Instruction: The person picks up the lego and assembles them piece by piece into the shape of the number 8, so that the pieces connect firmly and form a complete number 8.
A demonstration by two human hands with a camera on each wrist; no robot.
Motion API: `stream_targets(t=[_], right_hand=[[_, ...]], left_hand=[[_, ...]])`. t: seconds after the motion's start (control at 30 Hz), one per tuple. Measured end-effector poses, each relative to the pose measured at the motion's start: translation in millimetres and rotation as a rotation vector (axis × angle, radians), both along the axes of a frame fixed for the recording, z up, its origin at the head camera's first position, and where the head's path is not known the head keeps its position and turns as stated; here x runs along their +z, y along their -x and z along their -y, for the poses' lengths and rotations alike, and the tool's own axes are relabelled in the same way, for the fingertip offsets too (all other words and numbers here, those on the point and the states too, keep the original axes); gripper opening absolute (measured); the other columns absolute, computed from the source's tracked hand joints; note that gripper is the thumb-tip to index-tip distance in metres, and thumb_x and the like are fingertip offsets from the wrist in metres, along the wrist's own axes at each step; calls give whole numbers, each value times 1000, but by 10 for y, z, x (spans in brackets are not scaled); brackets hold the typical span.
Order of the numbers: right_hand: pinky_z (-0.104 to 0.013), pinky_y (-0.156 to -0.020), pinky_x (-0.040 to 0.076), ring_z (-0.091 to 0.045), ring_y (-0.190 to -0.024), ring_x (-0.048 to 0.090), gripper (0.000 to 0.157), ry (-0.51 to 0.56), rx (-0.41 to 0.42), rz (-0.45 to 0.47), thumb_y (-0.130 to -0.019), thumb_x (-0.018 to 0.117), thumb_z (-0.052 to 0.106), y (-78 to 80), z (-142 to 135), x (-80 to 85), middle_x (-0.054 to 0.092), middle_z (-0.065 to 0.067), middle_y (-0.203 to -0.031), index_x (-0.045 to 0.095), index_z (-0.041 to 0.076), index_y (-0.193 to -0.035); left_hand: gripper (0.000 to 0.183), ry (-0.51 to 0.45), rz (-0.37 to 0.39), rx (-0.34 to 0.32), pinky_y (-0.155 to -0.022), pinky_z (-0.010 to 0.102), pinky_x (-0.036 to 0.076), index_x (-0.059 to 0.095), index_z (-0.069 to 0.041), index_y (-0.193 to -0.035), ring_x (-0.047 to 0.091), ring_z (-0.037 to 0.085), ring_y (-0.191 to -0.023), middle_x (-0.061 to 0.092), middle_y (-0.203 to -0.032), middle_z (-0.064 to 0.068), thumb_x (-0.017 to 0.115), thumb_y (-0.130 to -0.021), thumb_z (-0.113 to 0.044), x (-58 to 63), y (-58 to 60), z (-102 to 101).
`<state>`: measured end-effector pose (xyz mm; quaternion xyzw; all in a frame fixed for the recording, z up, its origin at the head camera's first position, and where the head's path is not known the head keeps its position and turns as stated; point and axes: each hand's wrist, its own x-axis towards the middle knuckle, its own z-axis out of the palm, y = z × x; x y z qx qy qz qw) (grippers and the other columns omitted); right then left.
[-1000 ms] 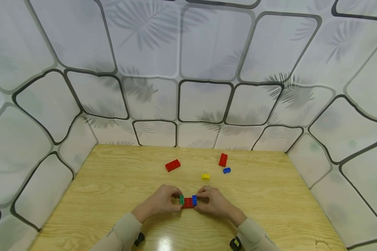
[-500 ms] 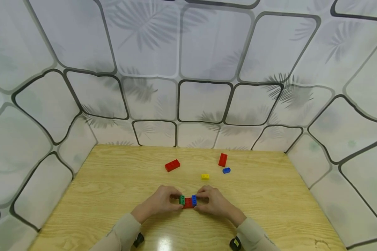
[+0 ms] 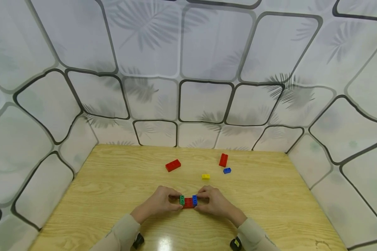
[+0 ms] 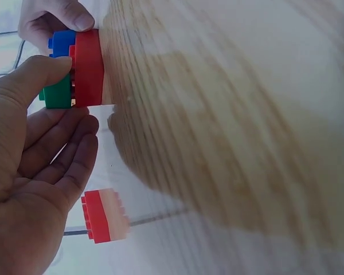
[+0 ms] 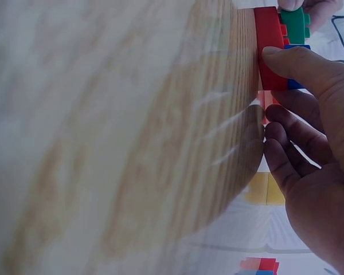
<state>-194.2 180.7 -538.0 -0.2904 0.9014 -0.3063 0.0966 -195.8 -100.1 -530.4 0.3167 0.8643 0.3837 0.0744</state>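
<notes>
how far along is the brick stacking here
Done: a green brick and a blue brick sit on the red brick. In hand: left hand and right hand pinch that stack. Left: four loose bricks lie behind it.

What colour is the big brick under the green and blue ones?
Red brick, clearest in the left wrist view.

My left hand (image 3: 161, 202) and right hand (image 3: 215, 203) are bare, each forearm behind them in a pale beige long sleeve (image 3: 120, 233), with a small black wrist-mounted camera (image 3: 139, 240) below each cuff.
</notes>
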Motion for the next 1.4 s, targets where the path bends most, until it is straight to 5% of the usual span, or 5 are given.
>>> stream_targets(t=[0.63, 1.4], right_hand=[[-32, -96, 54, -15, -110, 62, 42, 14, 0, -2, -93, 83, 34, -13, 1, 31, 68, 4, -119, 78, 8, -125], [-32, -96, 54, -15, -110, 62, 41, 8, -3, -4, -92, 83, 33, -6, 2, 34, 68, 4, -120, 78, 8, -124]], left_hand=[[38, 66, -12, -40, -82, 23, 59, 79, 2, -116, 75, 11, -95, 81, -111, 11, 88, -87, -22, 64, 43, -8], [41, 51, 33, 22, -85, 26, 59, 79, -1, -117, 73, 12, -98, 81, -113, 8, 89, -86, -25, 3, 29, -25]])
